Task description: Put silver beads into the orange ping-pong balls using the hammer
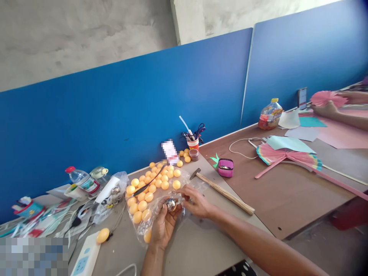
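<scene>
In the head view my left hand [164,227] is closed round a shiny silver ball [171,204], cupped in the palm beneath my thumb. Just to its right, my right hand [198,201] has its fingers bent together close to the ball. Clear crinkled plastic shows about the fingers, and what the right fingertips grip is hidden. Beyond both hands lies a clear plastic bag [141,229] with many orange balls [142,206] in or on it. A dark strap [148,181] lies across these balls.
A wooden-handled hammer [225,191] lies right of my hands, near a purple pouch [225,168]. A white power strip [86,255], cables and a plastic bottle [84,180] crowd the left. At far right, another person's hands [327,110] hold a pink paper fan [327,98].
</scene>
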Demonstrator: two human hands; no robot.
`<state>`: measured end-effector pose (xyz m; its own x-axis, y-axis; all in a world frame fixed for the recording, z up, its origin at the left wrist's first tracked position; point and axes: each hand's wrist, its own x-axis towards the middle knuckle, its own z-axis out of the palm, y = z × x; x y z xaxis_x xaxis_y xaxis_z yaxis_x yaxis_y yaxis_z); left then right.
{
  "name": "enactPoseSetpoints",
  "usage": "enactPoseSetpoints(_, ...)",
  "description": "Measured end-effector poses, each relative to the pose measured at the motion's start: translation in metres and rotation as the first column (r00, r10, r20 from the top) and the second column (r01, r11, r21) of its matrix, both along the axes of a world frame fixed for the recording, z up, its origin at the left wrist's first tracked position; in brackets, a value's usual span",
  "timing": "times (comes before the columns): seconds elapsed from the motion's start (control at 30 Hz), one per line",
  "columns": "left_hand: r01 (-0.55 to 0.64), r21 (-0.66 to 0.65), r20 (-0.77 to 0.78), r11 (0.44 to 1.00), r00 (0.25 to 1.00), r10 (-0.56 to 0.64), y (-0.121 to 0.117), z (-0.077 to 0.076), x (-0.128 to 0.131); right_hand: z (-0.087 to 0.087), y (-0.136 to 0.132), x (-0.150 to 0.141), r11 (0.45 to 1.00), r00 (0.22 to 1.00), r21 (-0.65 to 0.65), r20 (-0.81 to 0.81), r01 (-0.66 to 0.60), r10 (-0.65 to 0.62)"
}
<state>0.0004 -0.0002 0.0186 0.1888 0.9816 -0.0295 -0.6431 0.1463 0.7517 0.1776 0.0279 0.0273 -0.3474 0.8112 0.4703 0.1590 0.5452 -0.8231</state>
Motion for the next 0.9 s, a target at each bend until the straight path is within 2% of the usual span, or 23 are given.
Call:
enactPoseSetpoints(0.1,-0.002,-0.021,0.013,1.000,1.000,0.003,0.000,0.002,0.003,0.006,-0.007,-0.001,0.981,0.992,0.164,0.097,-0.101,0.085)
enactPoseSetpoints(0.2,-0.009,-0.025,-0.005,1.000,1.000,0.009,0.000,0.002,0.005,0.007,-0.009,-0.002,0.966,0.983,0.224,0.159,-0.131,0.097)
enactPoseSetpoints(0.4,-0.010,-0.024,-0.063,1.000,0.998,0.009,0.000,-0.002,0.006,0.006,-0.008,-0.002,0.971,0.972,0.184,0.204,-0.152,0.113)
enactPoseSetpoints(0.63,0.003,0.001,-0.106,1.000,0.994,-0.003,-0.001,-0.003,0.010,0.012,-0.011,-0.005,0.984,0.975,0.149,0.214,-0.096,0.063)
enactPoseSetpoints(0.9,0.011,-0.033,-0.116,0.999,0.993,-0.014,-0.002,0.006,0.013,0.010,-0.009,-0.003,0.996,0.974,0.070,0.223,-0.058,0.041)
